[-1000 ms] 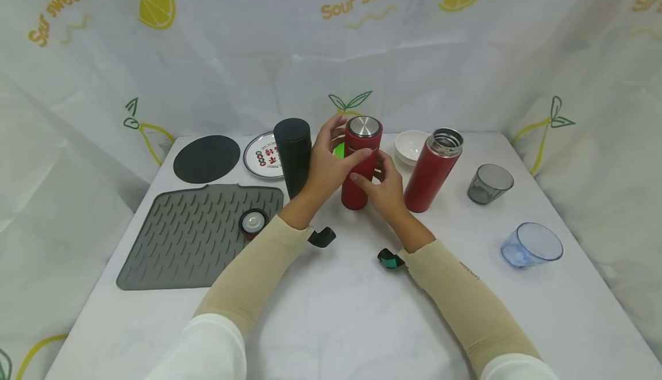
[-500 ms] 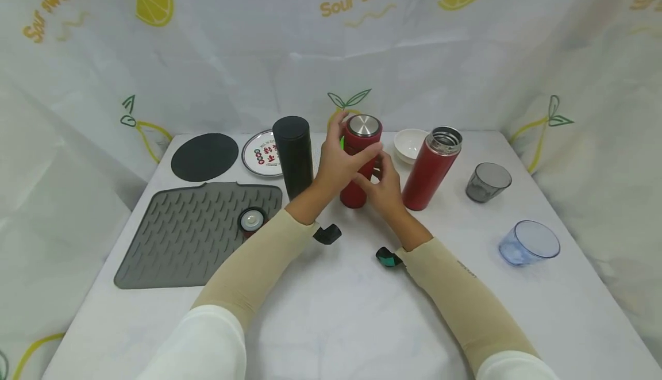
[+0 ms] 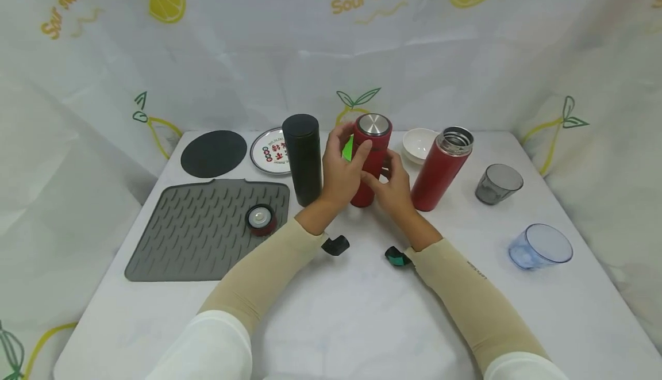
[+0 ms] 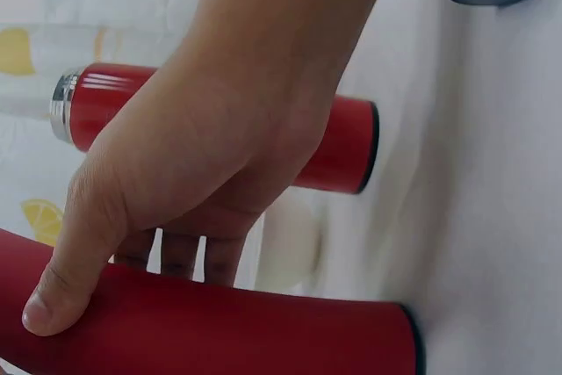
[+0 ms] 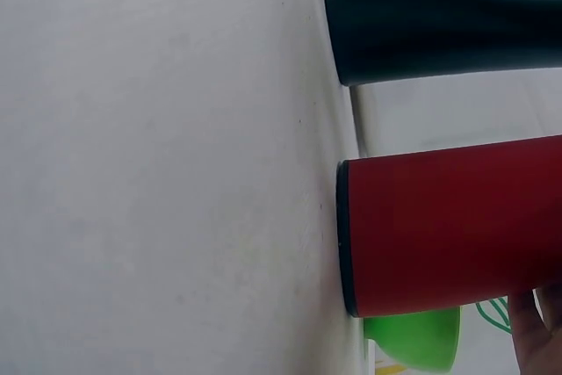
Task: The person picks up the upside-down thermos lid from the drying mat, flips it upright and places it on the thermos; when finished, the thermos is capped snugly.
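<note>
A red vacuum flask (image 3: 374,160) with a steel-topped lid (image 3: 374,124) stands upright at the middle back. My left hand (image 3: 340,177) grips its upper part, thumb in front and fingers curled behind. Lower down, my right hand (image 3: 394,189) holds the flask's body, and the left wrist view shows that hand (image 4: 206,138) with its thumb along the red side. The flask's black-edged base (image 5: 344,239) is close against the white table in the right wrist view. Just right of the hands stands a second red flask (image 3: 439,173), its steel mouth uncovered.
A black flask (image 3: 304,158) stands close left. A grey ridged mat (image 3: 191,230) bears a loose lid (image 3: 261,219). Behind are a black disc (image 3: 214,153), a printed round plate (image 3: 271,153), a green object (image 3: 347,149) and a white bowl (image 3: 414,149). Grey (image 3: 497,184) and blue (image 3: 540,248) glasses stand right.
My left hand turned rightward round the flask's top with fingers extended, then came back and curled round it again. The right hand kept its hold. The head view shifted slightly.
</note>
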`<state>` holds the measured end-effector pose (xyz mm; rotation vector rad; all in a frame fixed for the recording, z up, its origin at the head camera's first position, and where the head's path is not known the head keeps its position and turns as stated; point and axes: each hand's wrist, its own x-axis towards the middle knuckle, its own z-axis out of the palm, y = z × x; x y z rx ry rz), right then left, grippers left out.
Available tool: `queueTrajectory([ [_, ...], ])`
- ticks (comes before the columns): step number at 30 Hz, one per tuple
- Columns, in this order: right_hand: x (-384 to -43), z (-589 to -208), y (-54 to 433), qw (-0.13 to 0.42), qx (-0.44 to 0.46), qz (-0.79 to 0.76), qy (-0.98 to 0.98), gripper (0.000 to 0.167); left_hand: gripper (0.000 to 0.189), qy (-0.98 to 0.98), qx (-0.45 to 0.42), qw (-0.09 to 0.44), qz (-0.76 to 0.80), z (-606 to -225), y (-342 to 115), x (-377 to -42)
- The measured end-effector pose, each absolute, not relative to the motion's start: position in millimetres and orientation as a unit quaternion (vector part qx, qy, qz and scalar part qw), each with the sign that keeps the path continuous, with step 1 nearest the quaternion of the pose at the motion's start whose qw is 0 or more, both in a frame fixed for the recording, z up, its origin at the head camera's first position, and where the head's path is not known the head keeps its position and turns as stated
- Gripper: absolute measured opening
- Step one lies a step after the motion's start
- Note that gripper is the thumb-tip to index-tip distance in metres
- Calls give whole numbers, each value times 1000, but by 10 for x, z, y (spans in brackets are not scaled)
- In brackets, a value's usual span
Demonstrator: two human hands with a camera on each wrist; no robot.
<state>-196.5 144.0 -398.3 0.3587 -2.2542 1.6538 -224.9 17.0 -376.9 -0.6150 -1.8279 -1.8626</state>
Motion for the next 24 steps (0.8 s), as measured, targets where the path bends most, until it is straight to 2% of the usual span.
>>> queueTrajectory([
  [3,-1950,-3971,1442,156,125,574,-794,64,62,-670,-235,205,-674,-3734,164,-2248],
  [6,-1952,-3981,1447,152,124,564,-802,61,76,-691,-229,158,-667,-3670,182,-2318],
  [10,-2077,-4135,1499,159,127,561,-803,60,91,-727,-216,108,-643,-3569,234,-2459],
  [12,-2139,-4207,1525,159,129,562,-802,61,92,-729,-214,118,-640,-3560,234,-2486],
  [14,-2179,-4265,1546,154,129,562,-803,65,88,-710,-213,153,-653,-3605,208,-2461],
  [19,-2193,-4296,1568,164,142,552,-805,66,55,-653,-236,261,-671,-3793,142,-2284],
  [21,-2199,-4300,1574,171,146,549,-805,65,44,-652,-248,275,-662,-3815,135,-2247],
  [24,-2211,-4304,1581,172,147,544,-808,66,46,-675,-246,253,-648,-3775,133,-2255],
])
